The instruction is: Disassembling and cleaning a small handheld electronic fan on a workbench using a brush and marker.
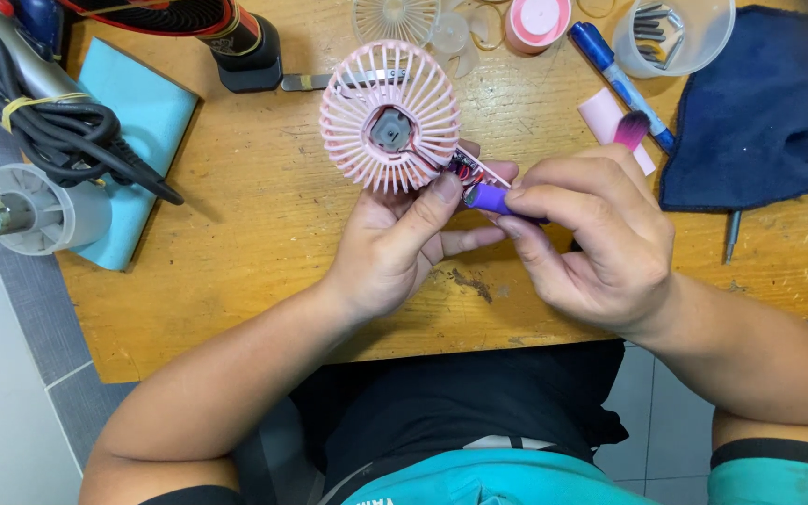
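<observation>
Pink fan grille (390,117), at upper centre of the frame, is clamped in the left hand (395,248), while the right hand (591,234) pinches a purple cell (488,198) lying horizontally just right of it.

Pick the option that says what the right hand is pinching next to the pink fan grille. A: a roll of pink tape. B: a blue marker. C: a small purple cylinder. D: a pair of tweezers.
C: the right hand pinches a small purple cylinder at the exposed wiring just below the pink fan grille, which the left hand steadies.
</observation>
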